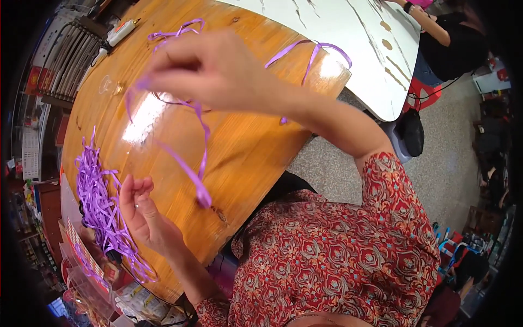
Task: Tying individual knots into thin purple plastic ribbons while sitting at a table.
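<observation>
My right hand point(210, 71) is raised over the wooden table, its thumb and fingers pinched on a thin purple ribbon point(129, 103). More purple ribbon point(206, 144) trails below that hand in a loop, with a blurred, thicker purple end point(203, 197) in the air. Whether it is all one piece I cannot tell. My left hand point(143, 215) is at the table's left side, fingers loosely bent and thumb apart from them, with no held thing visible. Beside it lies a large tangled bundle of purple ribbon point(101, 199).
On the wooden table point(245, 163) lie other purple ribbon strands point(310, 57), a small clear round object point(111, 85) and a white glue gun point(121, 32). A white marbled table point(348, 32) adjoins at the far right, where another person's arm point(430, 24) rests. Boxes and packets point(147, 305) crowd the lower left.
</observation>
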`<state>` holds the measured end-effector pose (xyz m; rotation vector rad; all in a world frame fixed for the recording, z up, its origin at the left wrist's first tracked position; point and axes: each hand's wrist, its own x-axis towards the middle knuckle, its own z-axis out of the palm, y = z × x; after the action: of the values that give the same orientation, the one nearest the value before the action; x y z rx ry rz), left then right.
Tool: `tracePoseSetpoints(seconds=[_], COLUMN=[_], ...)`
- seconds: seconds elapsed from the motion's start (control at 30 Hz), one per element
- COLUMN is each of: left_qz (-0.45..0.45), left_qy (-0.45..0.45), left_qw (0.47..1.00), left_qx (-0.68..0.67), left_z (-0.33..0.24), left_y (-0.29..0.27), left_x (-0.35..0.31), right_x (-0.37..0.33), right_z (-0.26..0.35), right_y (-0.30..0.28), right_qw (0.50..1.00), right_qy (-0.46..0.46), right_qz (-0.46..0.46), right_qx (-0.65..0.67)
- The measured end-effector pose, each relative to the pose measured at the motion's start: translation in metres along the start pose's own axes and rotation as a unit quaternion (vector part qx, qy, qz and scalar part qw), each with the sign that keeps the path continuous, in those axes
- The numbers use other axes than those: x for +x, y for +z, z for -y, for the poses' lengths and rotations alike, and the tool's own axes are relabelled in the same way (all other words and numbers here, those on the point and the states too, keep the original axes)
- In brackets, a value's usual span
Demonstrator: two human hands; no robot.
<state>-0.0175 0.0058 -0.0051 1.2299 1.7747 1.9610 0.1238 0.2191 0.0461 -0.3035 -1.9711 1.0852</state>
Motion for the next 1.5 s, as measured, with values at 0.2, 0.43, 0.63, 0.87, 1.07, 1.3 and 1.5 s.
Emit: tracePoseSetpoints(seconds=[0.2, 0.43, 0.63, 0.87, 1.07, 1.3, 1.5], left_qz=[0.010, 0.068, 0.105, 0.153, 0.171, 0.239, 0.247], left_qy=[-0.085, -0.084, -0.096, -0.104, -0.092, 0.008, 0.218], left_qw=[0.996, 0.994, 0.989, 0.983, 0.980, 0.953, 0.892], left_qx=[0.018, 0.026, 0.041, 0.020, 0.029, 0.187, 0.309], left_z=[0.004, 0.006, 0.016, 0.007, -0.008, -0.007, 0.004], left_y=[0.000, 0.003, 0.003, 0.022, 0.036, 0.064, 0.152], left_x=[-0.006, -0.008, -0.014, -0.024, -0.031, -0.044, -0.034], right_x=[0.112, 0.050, -0.056, -0.079, -0.080, -0.088, -0.087], right_z=[-0.041, -0.070, -0.102, -0.107, -0.125, -0.122, -0.115], right_y=[-0.005, -0.083, -0.128, -0.126, -0.114, -0.113, -0.108], right_qw=[0.991, 0.937, 0.924, 0.886, 0.877, 0.887, 0.939], right_qy=[-0.078, -0.087, -0.060, -0.069, -0.081, -0.104, -0.056], right_qz=[-0.059, 0.033, 0.124, 0.107, 0.057, 0.009, -0.044], right_qx=[-0.086, -0.337, -0.357, -0.446, -0.471, -0.451, -0.336])
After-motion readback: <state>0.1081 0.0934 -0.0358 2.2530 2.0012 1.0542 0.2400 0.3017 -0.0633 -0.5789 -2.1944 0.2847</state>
